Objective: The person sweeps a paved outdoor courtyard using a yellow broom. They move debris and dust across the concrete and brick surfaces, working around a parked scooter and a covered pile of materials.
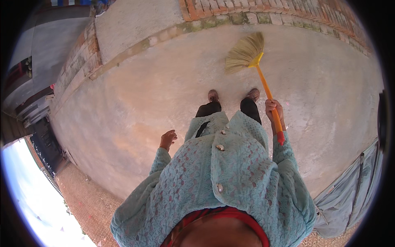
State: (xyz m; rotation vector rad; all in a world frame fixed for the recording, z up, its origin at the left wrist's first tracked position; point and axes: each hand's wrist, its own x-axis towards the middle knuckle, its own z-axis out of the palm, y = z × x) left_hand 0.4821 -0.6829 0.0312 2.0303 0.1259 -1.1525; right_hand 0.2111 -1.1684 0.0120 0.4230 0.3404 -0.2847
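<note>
1. One hand does the work: the right hand [275, 110] is clamped around the orange handle of the broom [255, 61], near its red end.
2. The left hand [168, 139] hangs loose, fingers half curled, holding nothing.
3. Bristles sit on the floor [135, 94] ahead of the shoes [213, 96], toward the brick edge [263, 16].
4. Looks like mid-sweep; I'd guess the next stroke needs a firm pull across the floor.

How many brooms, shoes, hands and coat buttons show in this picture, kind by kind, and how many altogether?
Brooms: 1, the broom with straw head and orange handle, in the right hand.
Shoes: 2, left shoe and right shoe.
Hands: 2; the left hand is empty.
Coat buttons: 3 visible.
Total: 8
</note>
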